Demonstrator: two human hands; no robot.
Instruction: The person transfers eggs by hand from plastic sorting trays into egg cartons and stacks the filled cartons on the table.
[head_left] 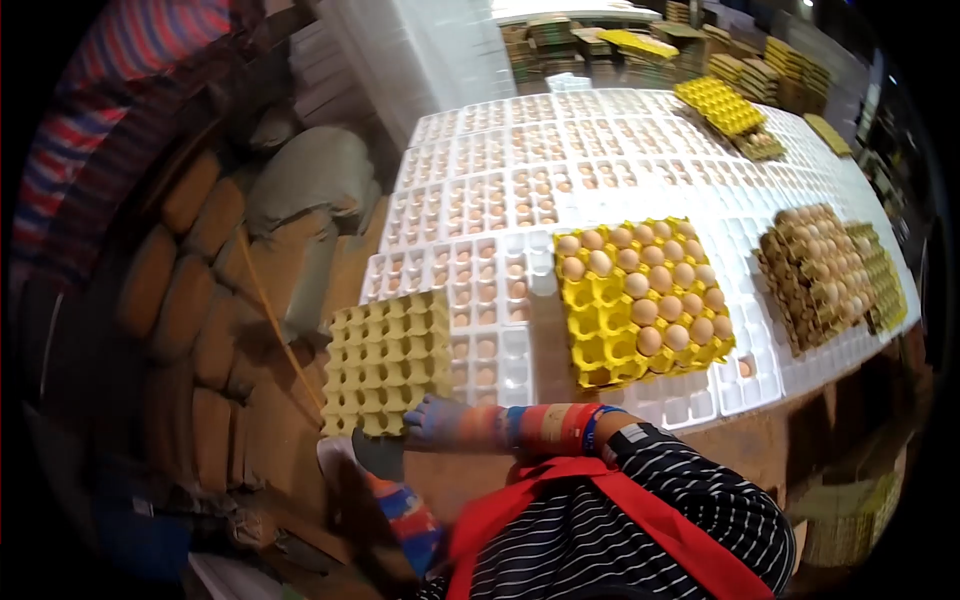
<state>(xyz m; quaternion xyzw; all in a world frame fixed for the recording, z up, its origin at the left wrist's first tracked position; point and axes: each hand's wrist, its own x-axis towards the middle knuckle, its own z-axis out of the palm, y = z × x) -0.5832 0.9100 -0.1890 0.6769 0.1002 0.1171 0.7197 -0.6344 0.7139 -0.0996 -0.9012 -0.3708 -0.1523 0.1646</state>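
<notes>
An empty tan egg tray is tilted at the front left corner of the white table. My left hand, in a dark grey glove, is at the tray's lower edge, its fingertips hidden. My right arm crosses in front of my body, and my right hand, gloved and smeared by motion, is against the tray's lower right corner. To the right, a yellow egg tray holds many brown eggs, with several cups unfilled at its left and front. White plastic trays, many with eggs in their cells, lie under and around it.
Stacked egg trays stand at the table's right edge. Farther back are yellow trays and a loose tan tray. Sacks and brown bundles lie at left. More tray stacks are behind the table.
</notes>
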